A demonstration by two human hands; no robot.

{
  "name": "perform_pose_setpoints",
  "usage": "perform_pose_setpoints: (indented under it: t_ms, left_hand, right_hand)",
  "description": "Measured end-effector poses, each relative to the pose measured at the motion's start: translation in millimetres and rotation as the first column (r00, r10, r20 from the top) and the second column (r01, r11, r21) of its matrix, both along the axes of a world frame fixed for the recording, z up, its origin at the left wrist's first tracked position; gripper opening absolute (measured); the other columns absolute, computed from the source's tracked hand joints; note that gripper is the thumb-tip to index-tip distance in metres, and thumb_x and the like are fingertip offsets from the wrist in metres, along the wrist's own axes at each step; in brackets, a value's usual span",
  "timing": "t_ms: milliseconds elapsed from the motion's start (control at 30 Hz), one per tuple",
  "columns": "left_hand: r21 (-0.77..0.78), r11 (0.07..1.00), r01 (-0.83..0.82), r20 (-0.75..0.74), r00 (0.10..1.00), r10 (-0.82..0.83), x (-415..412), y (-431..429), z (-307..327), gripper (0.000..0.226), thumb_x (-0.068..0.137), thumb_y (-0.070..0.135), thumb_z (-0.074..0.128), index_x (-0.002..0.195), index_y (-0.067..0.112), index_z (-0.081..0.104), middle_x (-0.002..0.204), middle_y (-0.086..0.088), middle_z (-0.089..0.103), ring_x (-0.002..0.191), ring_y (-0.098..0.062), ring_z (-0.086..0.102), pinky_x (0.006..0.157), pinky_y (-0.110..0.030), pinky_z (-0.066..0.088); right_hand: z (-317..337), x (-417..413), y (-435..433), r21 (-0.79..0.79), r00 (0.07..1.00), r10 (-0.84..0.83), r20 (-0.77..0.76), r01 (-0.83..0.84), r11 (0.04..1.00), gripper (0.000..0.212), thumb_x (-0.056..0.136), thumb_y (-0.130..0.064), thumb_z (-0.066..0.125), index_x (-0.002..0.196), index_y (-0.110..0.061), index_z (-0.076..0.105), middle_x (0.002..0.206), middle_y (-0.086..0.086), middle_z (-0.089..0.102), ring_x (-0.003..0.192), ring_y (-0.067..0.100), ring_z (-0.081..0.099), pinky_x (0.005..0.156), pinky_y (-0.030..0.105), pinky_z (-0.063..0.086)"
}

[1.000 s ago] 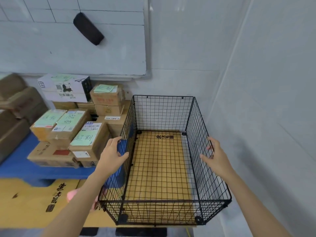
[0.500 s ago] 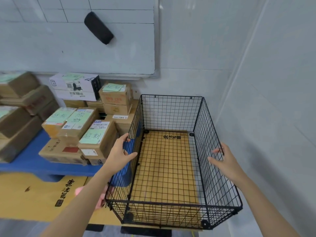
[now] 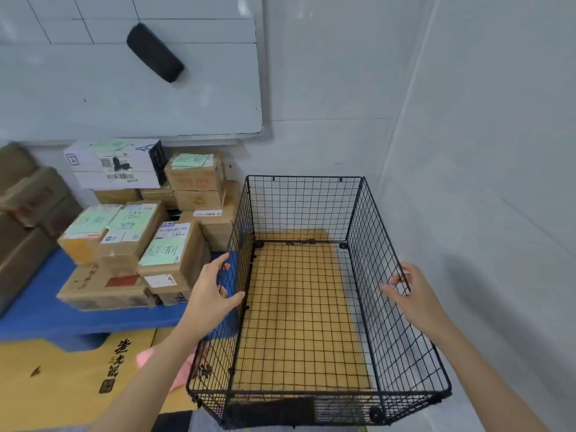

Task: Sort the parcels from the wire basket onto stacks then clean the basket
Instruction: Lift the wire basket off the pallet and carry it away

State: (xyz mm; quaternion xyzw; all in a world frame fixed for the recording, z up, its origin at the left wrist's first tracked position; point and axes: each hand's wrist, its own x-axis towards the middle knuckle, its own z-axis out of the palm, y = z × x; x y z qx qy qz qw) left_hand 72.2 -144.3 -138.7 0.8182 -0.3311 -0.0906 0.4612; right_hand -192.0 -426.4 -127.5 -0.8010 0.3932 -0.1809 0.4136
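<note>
Seems right hand (image 3: 414, 297) closed in; with left hand (image 3: 212, 294) it clutches the empty wire basket (image 3: 305, 207), parcels (image 3: 131, 238) stacked 10 o'clock, cleaning next

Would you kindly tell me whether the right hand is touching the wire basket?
Touching. The head view shows the right hand on the right wall of the wire basket, with its fingers curled over the top rim.

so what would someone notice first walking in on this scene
The black wire basket in the corner at right, nothing inside, with the left hand gripping its left wall and the right hand its right wall. Next, the parcels with green labels stacked on the blue platform at left, and the black eraser on the whiteboard above.
</note>
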Motion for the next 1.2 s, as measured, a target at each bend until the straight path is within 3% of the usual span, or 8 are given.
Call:
perform_pose_setpoints:
  t_ms: [100, 233, 367, 533, 633, 767, 1033, 1200]
  left_hand:
    - [-0.029, 0.999, 0.045, 0.002, 0.999, -0.045, -5.6, 17.4, 0.8, 0.08, 0.082, 0.007, 0.078, 0.148, 0.02, 0.036, 0.125, 0.003, 0.048, 0.062, 0.0, 0.05, 0.067, -0.013, 0.049]
    - [-0.067, 0.991, 0.112, 0.002, 0.994, -0.112, -8.3, 45.4, 5.2, 0.081, 0.081, 0.007, 0.078, 0.149, 0.017, 0.034, 0.124, 0.004, 0.049, 0.062, -0.002, 0.05, 0.067, -0.015, 0.049]
    - [-0.098, 0.975, 0.201, 0.01, 0.98, -0.201, -10.9, 77.5, 11.1, 0.084, 0.081, 0.011, 0.079, 0.15, 0.017, 0.032, 0.125, 0.006, 0.05, 0.063, -0.005, 0.05, 0.065, -0.018, 0.049]
    - [-0.12, 0.945, 0.306, 0.021, 0.952, -0.306, -21.9, 116.3, 20.8, 0.081, 0.081, 0.012, 0.079, 0.149, 0.019, 0.035, 0.125, 0.005, 0.052, 0.068, -0.009, 0.051, 0.063, -0.012, 0.047]
    - [-0.101, 0.936, 0.338, 0.014, 0.941, -0.339, -36.0, 137.7, 23.9, 0.08, 0.082, 0.014, 0.078, 0.149, 0.021, 0.036, 0.129, 0.01, 0.048, 0.082, 0.006, 0.055, 0.066, -0.01, 0.046]
    - [-0.074, 0.931, 0.358, -0.023, 0.932, -0.361, -53.3, 163.8, 21.9, 0.079, 0.084, 0.018, 0.077, 0.15, 0.023, 0.035, 0.126, 0.01, 0.049, 0.072, -0.007, 0.054, 0.063, -0.012, 0.044]
    - [-0.059, 0.902, 0.428, -0.018, 0.903, -0.429, -76.8, 211.3, 16.1, 0.078, 0.085, 0.016, 0.076, 0.15, 0.023, 0.035, 0.125, 0.008, 0.048, 0.065, -0.009, 0.049, 0.061, -0.015, 0.046]
    - [-0.082, 0.856, 0.51, -0.013, 0.859, -0.512, -76.9, 226.6, 27.2, 0.078, 0.085, 0.017, 0.076, 0.151, 0.024, 0.034, 0.117, 0.006, 0.052, 0.064, -0.01, 0.05, 0.062, -0.022, 0.046]
  right_hand:
    - [7.0, -20.6, 35.5, -0.007, 0.999, -0.036, 0.032, 0.036, 0.999, 0.061, 0.092, -0.028, 0.066, 0.144, -0.017, 0.035, 0.105, -0.008, 0.056, 0.075, 0.008, 0.054, 0.085, 0.038, 0.049]
    - [15.8, -49.9, 96.5, -0.046, 0.986, -0.145, 0.087, 0.149, 0.988, 0.06, 0.093, -0.023, 0.066, 0.144, -0.014, 0.035, 0.104, -0.008, 0.057, 0.091, 0.008, 0.057, 0.1, 0.042, 0.046]
    - [20.6, -78.5, 165.4, -0.045, 0.956, -0.264, 0.13, 0.272, 0.961, 0.055, 0.093, -0.02, 0.066, 0.141, -0.019, 0.037, 0.102, -0.005, 0.056, 0.053, -0.004, 0.051, 0.049, 0.01, 0.044]
    - [25.9, -112.5, 248.6, -0.061, 0.908, -0.384, 0.166, 0.398, 0.915, 0.052, 0.094, -0.014, 0.064, 0.138, -0.019, 0.038, 0.102, -0.001, 0.056, 0.047, 0.001, 0.046, 0.043, 0.014, 0.04]
    - [27.0, -131.3, 284.1, -0.059, 0.883, -0.445, 0.151, 0.458, 0.887, 0.054, 0.094, -0.01, 0.064, 0.141, -0.015, 0.038, 0.102, 0.001, 0.056, 0.043, 0.003, 0.039, 0.04, 0.016, 0.035]
    - [25.0, -151.0, 323.8, -0.046, 0.859, -0.49, 0.149, 0.501, 0.864, 0.054, 0.094, -0.009, 0.063, 0.141, -0.014, 0.038, 0.101, 0.001, 0.056, 0.049, 0.01, 0.039, 0.039, 0.016, 0.033]
    - [15.1, -185.4, 399.4, -0.057, 0.821, -0.55, 0.154, 0.563, 0.824, 0.052, 0.094, -0.011, 0.064, 0.139, -0.015, 0.039, 0.101, -0.001, 0.057, 0.046, 0.004, 0.037, 0.048, 0.021, 0.038]
    - [19.5, -190.9, 444.9, -0.089, 0.773, -0.611, 0.171, 0.63, 0.772, 0.051, 0.095, -0.013, 0.064, 0.139, -0.015, 0.039, 0.102, -0.003, 0.057, 0.047, 0.005, 0.04, 0.039, 0.014, 0.035]
